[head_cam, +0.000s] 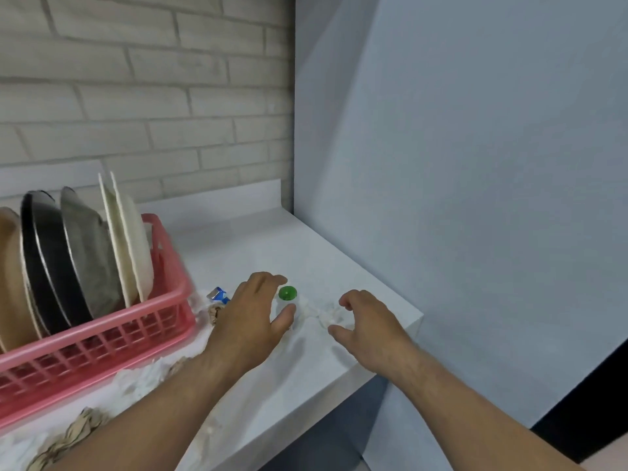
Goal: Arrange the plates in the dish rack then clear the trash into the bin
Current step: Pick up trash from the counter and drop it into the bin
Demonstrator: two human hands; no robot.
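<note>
Soft, even light, faint shadows; slight blur throughout, the dish rack [112, 329] at nine o'clock smeared; edges bowed.

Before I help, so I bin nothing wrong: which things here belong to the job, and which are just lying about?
Job: plates, pink dish rack, green-capped bottle, white tissue, blue wrapper, brown crumpled paper.
Not part of it: nothing loose; only the white counter and brick wall.
</note>
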